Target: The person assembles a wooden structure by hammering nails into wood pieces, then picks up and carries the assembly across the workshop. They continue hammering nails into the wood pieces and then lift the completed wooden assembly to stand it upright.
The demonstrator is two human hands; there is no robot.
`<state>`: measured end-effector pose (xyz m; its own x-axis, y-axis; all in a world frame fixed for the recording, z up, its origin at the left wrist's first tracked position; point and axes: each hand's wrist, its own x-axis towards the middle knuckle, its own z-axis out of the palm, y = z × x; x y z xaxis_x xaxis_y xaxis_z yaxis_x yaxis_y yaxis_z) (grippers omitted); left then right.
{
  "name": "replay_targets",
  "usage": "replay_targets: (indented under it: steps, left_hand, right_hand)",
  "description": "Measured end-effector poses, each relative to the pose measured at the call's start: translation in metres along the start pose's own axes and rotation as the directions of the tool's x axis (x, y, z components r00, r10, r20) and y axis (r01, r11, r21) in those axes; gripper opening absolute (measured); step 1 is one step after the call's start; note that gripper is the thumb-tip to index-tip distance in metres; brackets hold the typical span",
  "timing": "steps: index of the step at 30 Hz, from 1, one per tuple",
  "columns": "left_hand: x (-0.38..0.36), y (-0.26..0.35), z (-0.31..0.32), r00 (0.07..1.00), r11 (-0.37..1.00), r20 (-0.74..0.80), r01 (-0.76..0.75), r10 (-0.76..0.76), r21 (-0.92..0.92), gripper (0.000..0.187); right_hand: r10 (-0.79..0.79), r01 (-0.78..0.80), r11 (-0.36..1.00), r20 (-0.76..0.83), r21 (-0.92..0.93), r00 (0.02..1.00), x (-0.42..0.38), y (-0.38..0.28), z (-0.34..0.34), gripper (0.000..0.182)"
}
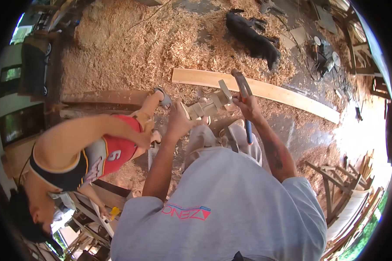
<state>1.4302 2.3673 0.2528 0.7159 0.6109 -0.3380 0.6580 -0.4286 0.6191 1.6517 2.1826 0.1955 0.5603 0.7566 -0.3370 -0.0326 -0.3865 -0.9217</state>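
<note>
Near the middle of the view, my left hand [179, 120] is wrapped round one end of a pale wooden piece [208, 106] with stepped blocks along it and a flat plate at its far end. My right hand [248, 108] grips a hammer [242, 85] just below its dark metal head; the blue handle end points down toward my lap. The hammer's head is beside the plate end of the wooden piece. Whether the two touch is not clear.
Beyond my hands a long pale plank [265, 90] lies on the shaving-covered floor. A black dog [253, 38] lies behind it. At the left a person in a red and black jersey [113, 150] leans close to my left arm. Wooden frames [335, 185] stand at the right.
</note>
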Motion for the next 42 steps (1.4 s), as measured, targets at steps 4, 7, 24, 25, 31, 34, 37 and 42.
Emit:
replay_targets:
  steps: [4,7,24,25,31,34,37,42]
  left_hand:
    - [-0.013,0.013,-0.013,0.994,0.931,0.11,-0.019,-0.023,0.365,0.124]
    - [0.002,0.043,-0.025,0.969,0.892,0.242,-0.152,0.049,0.427,0.129]
    - [0.022,0.047,0.047,0.986,0.959,0.08,-0.118,0.143,-0.259,0.08]
    - [0.022,0.048,0.048,0.984,0.966,0.073,-0.146,0.165,-0.212,0.08]
    - [0.031,0.045,0.042,0.977,0.947,0.167,-0.076,0.134,-0.313,0.077]
    - [0.033,0.052,0.033,0.975,0.941,0.191,-0.041,0.11,-0.335,0.081]
    - [0.033,0.056,0.034,0.971,0.969,0.205,-0.077,0.127,-0.233,0.086]
    - [0.02,0.054,0.063,0.998,0.924,0.041,-0.034,0.053,-0.38,0.087]
  right_hand:
    - [-0.153,0.168,0.975,-0.112,0.142,0.982,0.013,0.041,0.009,0.021]
    - [-0.113,0.12,0.981,-0.052,0.155,0.992,0.019,0.046,0.015,0.019]
    - [0.053,-0.043,0.829,-0.001,0.557,0.999,0.01,0.051,0.061,0.03]
    - [0.09,-0.099,0.871,0.041,0.481,0.995,0.008,0.053,0.059,0.033]
    - [0.262,-0.162,0.921,-0.253,0.355,0.931,-0.007,0.084,0.06,0.044]
    - [0.362,-0.209,0.922,-0.531,0.327,0.766,-0.026,0.046,0.003,0.06]
    - [0.461,-0.35,0.887,-0.522,0.302,0.717,-0.047,0.069,-0.057,0.038]
    - [0.567,-0.084,0.647,-0.405,0.758,0.717,-0.097,0.016,-0.097,0.029]
